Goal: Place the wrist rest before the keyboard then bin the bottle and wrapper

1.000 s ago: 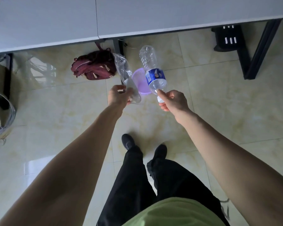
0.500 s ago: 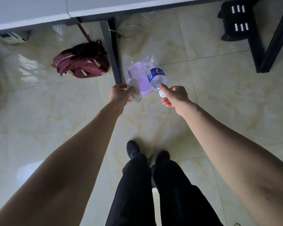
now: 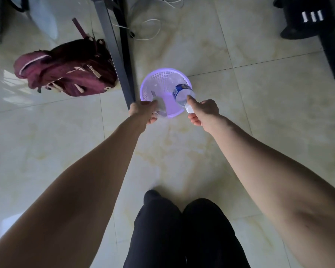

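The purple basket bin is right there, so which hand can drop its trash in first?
Probably the right hand. Its clear plastic bottle with the blue label already points down inside the purple basket bin. The left hand holds the clear plastic wrapper nearer the bin's front rim.

Under me is a glossy floor of pale cream marble-look tiles (image 3: 240, 132) with thin dark joints, and it reflects soft light at the left. A dark grey metal desk leg (image 3: 114, 49) goes slanting down to the floor in front of me. Left of it, touching it, lies a maroon fabric backpack (image 3: 66, 74) with pale straps. Behind the leg some thin white cables (image 3: 149, 28) curl on the tiles. At the far right stands a black furniture base (image 3: 333, 49).
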